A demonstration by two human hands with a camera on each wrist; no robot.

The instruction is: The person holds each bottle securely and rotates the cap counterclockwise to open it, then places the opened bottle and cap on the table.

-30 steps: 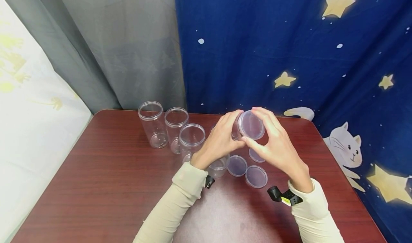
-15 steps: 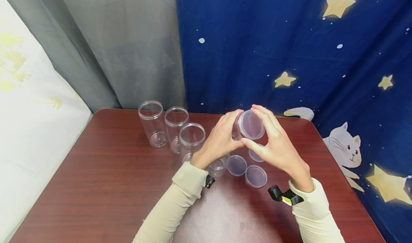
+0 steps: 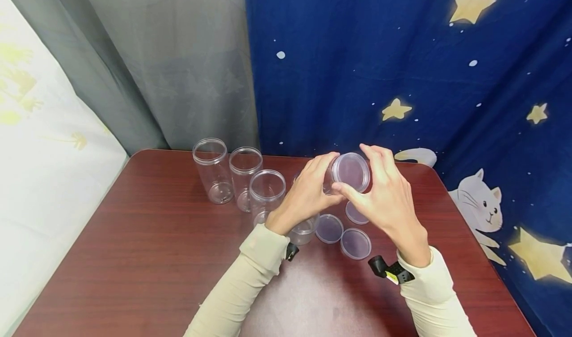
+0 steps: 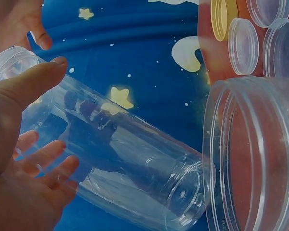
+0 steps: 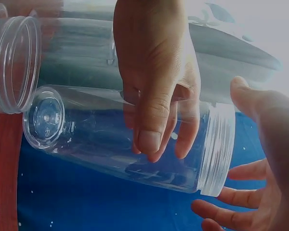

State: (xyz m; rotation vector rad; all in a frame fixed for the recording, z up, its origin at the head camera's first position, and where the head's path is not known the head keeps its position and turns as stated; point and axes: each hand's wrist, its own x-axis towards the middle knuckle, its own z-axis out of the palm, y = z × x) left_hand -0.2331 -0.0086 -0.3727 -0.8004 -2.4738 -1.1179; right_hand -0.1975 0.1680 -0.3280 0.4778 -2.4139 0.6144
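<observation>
A clear plastic jar [image 4: 130,149] is tilted in the air above the table, with a clear lid [image 3: 351,172] on its mouth end. My left hand [image 3: 306,190] grips the jar's body, thumb on one side and fingers on the other. Around the lid my right hand [image 3: 389,198] is spread, thumb and fingers parted. In the right wrist view, that thumb stands off the lid and the fingertips are close to its rim; I cannot tell whether any touch. Flat on the table below are clear lids [image 3: 329,229], partly hidden by the right hand.
Open clear jars [image 3: 267,193] stand upright in a slanting row left of my hands. Another jar [image 3: 302,232] is partly hidden under my left wrist. A yellow lid [image 4: 224,19] shows in the left wrist view. Curtains [image 3: 313,79] hang behind the brown table [image 3: 156,257].
My right hand's fingers have spread and moved off the lid to the right, with its wrist turned slightly. The left hand and jar have hardly moved.
</observation>
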